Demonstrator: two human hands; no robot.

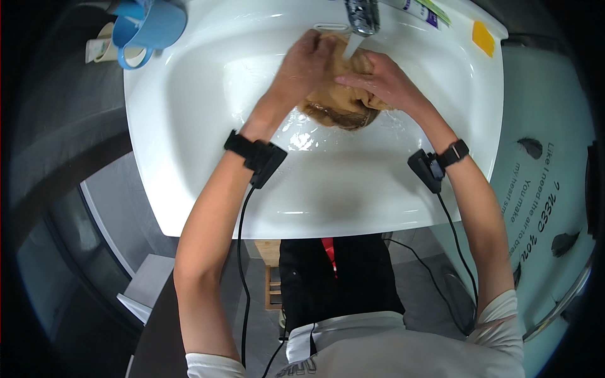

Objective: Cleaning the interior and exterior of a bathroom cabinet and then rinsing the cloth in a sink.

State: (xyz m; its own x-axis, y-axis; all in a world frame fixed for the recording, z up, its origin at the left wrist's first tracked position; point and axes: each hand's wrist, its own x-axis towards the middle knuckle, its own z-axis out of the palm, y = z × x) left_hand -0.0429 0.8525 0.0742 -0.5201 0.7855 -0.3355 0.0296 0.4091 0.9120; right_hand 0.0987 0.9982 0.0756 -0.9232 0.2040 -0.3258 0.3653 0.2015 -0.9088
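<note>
A soaked tan cloth (340,101) with a darker brown patch lies bunched in the white washbasin (326,184), below the chrome tap (363,16). Water (353,46) runs from the spout onto its upper part, between my hands. My left hand (309,59) grips the cloth along its left side, fingers curled near the overflow slot. On the other side my right hand (383,80) holds a fold, with a digit stretched across the top of the fabric. Some fingertips are hidden in the folds.
At the basin's back left stand a light blue mug (163,28) and a beige cup (105,52). Tubes (420,12) and a yellow piece (483,38) rest on the back right rim. Cables (243,264) hang from black wrist devices. A pale green panel (534,94) bearing writing stands right.
</note>
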